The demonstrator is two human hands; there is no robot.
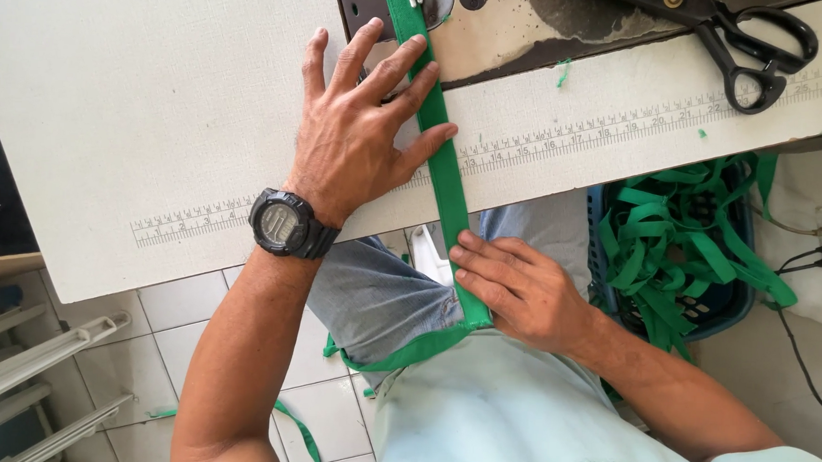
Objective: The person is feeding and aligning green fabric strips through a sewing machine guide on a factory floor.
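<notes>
A long green fabric strip (442, 164) runs from the sewing machine plate (373, 2) at the top, across the white table (115, 111), and down over its front edge to my lap. My left hand (364, 129), with a black wristwatch, lies flat on the table with spread fingers pressing the strip's left side. My right hand (518, 289) is below the table edge, fingers pinching the strip near my thigh.
Black scissors (755, 43) lie at the table's top right. A ruler scale (615, 129) is printed along the table's front. A blue basket (675, 240) full of green strips stands on the floor at right. White plastic furniture (23, 372) is at lower left.
</notes>
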